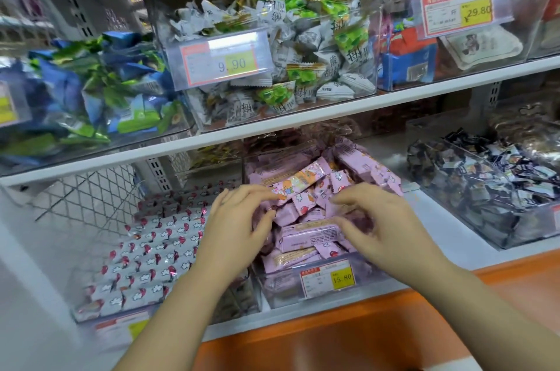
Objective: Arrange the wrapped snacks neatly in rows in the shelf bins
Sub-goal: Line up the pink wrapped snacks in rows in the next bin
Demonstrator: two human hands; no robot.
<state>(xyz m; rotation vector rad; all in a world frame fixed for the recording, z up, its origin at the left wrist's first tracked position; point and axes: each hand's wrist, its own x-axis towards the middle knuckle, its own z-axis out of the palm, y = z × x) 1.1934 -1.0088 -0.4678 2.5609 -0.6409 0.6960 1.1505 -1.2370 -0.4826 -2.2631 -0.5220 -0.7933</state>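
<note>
The pink wrapped snacks (309,234) lie heaped in the clear bin (281,289) on the lower shelf, and its yellow price tag (328,278) reads 15.80. Over the heap, the left hand (239,219) and right hand (375,219) touch the wrappers with bent fingers; I cannot tell whether either pinches one. Left of that bin, white-and-red snacks (151,249) lie in rows, and above it tags read 9.90 (224,60) and 29.80 (460,8).

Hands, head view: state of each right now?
Left hand: curled over the pink snacks, grip cannot be told.
Right hand: curled over them too, grip unclear.
</note>
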